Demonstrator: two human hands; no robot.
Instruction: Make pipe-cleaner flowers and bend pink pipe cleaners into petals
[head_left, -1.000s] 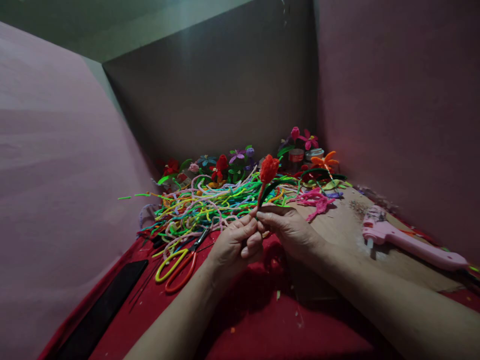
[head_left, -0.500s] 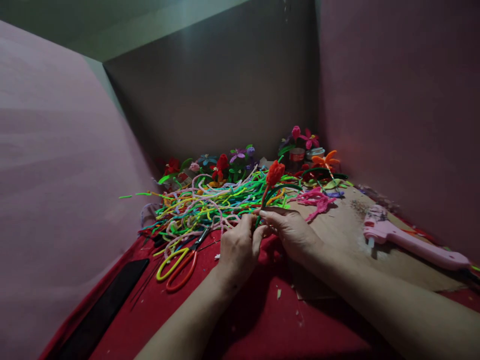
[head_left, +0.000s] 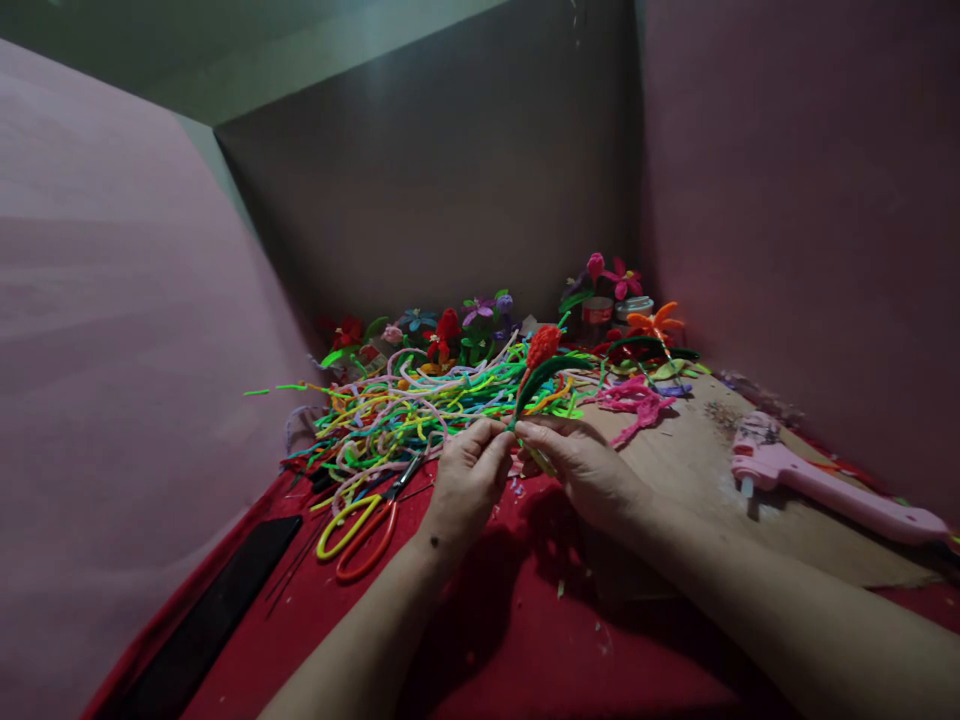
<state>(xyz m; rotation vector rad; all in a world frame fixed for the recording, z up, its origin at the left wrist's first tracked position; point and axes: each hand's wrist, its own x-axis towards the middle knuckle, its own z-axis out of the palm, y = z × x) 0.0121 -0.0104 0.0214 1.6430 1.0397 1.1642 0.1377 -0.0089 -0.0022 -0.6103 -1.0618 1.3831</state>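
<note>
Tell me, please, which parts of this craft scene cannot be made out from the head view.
- Stem base of the red flower: hidden between the left hand and right hand.
- Glue gun: rear end cut off by the right edge.
- Jars: labels too small and dim.
- Scissors: blade tips buried under the pipe cleaners.

Both hands (head_left: 525,465) fingertip to fingertip, seemingly pinched, forearms converging.

a narrow nook closed in by three panels: a pink wall (head_left: 112,330) on the left, a dull grey-brown back panel (head_left: 450,190) and a darker mauve wall (head_left: 810,220) on the right. a pale greenish ceiling strip (head_left: 225,50) shows above. the work surface is covered by a red cloth (head_left: 510,640). the light is dim, brightest on the left wall.
</note>
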